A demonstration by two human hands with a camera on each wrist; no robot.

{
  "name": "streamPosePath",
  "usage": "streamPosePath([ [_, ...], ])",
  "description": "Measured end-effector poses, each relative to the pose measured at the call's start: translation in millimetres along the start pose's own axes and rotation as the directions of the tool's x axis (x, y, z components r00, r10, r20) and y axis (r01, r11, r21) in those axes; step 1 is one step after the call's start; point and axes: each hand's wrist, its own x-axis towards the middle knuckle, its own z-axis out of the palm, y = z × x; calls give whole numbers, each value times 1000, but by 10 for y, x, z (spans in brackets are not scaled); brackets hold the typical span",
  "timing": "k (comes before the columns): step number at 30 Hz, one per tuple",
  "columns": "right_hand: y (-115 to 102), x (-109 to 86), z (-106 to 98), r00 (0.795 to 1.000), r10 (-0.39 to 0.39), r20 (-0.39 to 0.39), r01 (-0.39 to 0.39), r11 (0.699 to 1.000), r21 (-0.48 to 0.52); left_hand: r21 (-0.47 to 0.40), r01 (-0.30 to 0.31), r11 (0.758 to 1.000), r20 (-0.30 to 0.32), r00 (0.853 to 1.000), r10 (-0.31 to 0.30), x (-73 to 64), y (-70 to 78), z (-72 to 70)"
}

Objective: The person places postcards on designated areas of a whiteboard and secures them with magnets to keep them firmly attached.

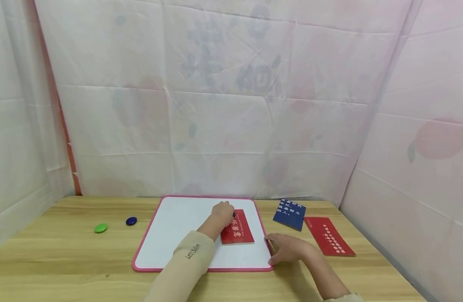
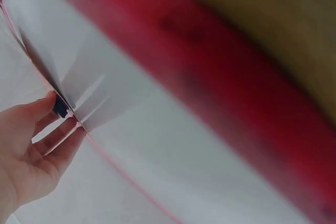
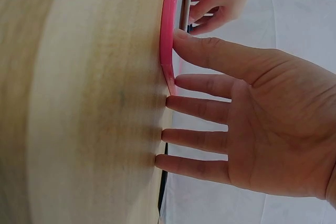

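Note:
A whiteboard (image 1: 178, 235) with a pink frame lies flat on the table, and a red card (image 1: 236, 235) with white writing lies on its right half. My left hand (image 1: 223, 212) is over the card's upper left part. Its thumb and fingers pinch a small dark magnet (image 2: 60, 106) at the card, seen side-on in the left wrist view. My right hand (image 1: 289, 248) is at the board's right edge near the front corner. Its straight fingers (image 3: 202, 109) touch the edge and table there, and the thumb lies by the pink frame.
A green round magnet (image 1: 101, 228) and a blue one (image 1: 131, 221) lie left of the board. To the right are a dark blue card (image 1: 289, 216) and another red card (image 1: 329, 237). White printed sheeting (image 1: 223, 126) hangs behind the wooden table (image 1: 65, 260).

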Motion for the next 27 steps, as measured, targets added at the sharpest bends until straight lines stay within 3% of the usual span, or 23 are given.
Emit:
streamPosePath([
  [7, -5, -3, -5, 1000, 6, -1, -6, 1000, -7, -10, -32, 999, -14, 999, 32, 23, -13, 32],
  [13, 0, -1, -4, 1000, -25, -4, 25, 1000, -14, -10, -22, 1000, -12, 1000, 22, 26, -11, 29],
  [18, -2, 9, -6, 1000, -2, 3, 2, 1000, -12, -14, -14, 1000, -14, 1000, 14, 33, 1, 24],
  [27, -10, 14, -25, 1000, 1, 10, -1, 1000, -13, -51, -4, 999, 26, 1000, 5, 24, 10, 22],
])
